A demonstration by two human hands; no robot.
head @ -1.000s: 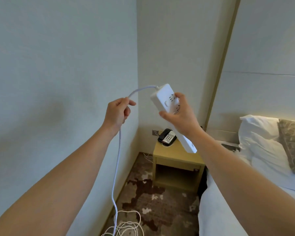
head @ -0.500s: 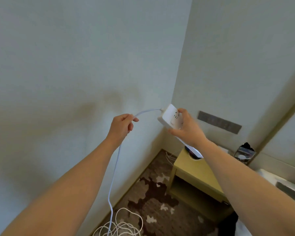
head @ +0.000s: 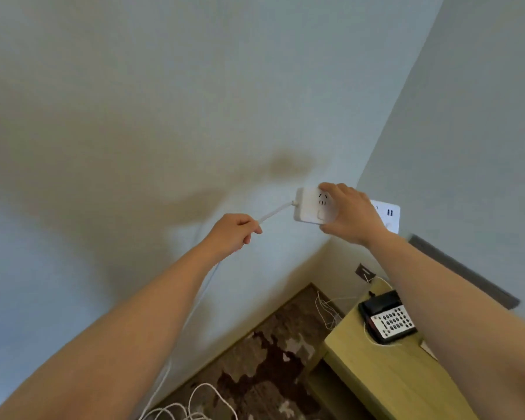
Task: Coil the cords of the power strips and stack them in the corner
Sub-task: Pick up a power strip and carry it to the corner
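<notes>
While my right hand (head: 350,215) grips the white power strip (head: 311,207) with the thumb below and the fingers curled over its top edge, I hold it up in front of the pale wall (head: 134,116), close to the room corner. Its socket face is turned toward me, and its far end with two small dark ports shows past my wrist. My left hand (head: 232,234) is closed around the white cord (head: 274,212), pinching it just beside the point where it leaves the strip. Between both hands the cord is short and almost straight. Below my left hand it hangs down along my forearm and ends in loose loops (head: 194,410) on the brown patterned carpet (head: 270,359). To the lower right stands a yellowish nightstand (head: 376,374), and on its top lies a black telephone (head: 386,319) with a white keypad. Some thin wires (head: 326,313) hang beside the nightstand near the wall.
</notes>
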